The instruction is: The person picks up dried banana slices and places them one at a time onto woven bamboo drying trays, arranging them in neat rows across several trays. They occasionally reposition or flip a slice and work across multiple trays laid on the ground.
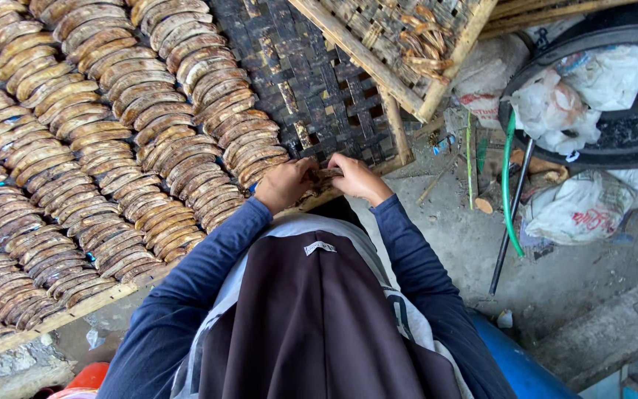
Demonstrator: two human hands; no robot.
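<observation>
My left hand (pixel 283 183) and my right hand (pixel 357 177) meet at the near edge of a dark woven bamboo tray (pixel 311 81). Between them they hold a small brown flattened piece (pixel 325 176), like the ones on the tray. Several rows of brown flattened slices (pixel 97 140) cover the tray's left part, overlapping like scales. The last row ends just beside my left hand. The tray's right part is bare weave. My dark blue sleeves and a dark brown head cloth fill the lower middle.
A second woven tray with a wooden frame (pixel 407 44) leans at the top, holding a few slices. At right lie white plastic bags (pixel 585 207), a black tyre-like tub (pixel 629 125), a green hose (pixel 509 185) and a dark rod on concrete floor. A blue drum (pixel 518 362) is below.
</observation>
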